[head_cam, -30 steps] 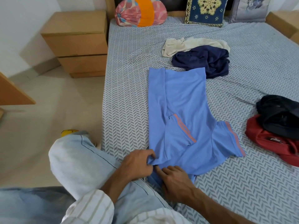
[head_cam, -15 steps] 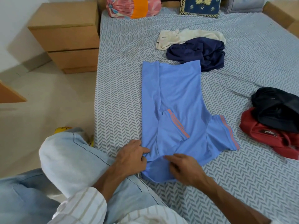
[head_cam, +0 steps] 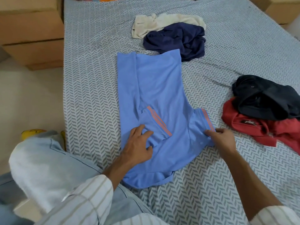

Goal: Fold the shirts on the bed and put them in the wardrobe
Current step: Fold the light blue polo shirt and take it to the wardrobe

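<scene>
On the bed (head_cam: 97, 65), I press my left hand (head_cam: 138, 143) flat on the half-folded blue shirt (head_cam: 155, 88); my right hand (head_cam: 222, 140) pinches its sleeve; four shirts remain unfolded.

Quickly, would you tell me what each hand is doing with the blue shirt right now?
Left hand: open, fingers spread, pressing on the blue shirt beside its folded-in sleeve.
Right hand: pinching the shirt's outstretched sleeve at the striped cuff.
</scene>
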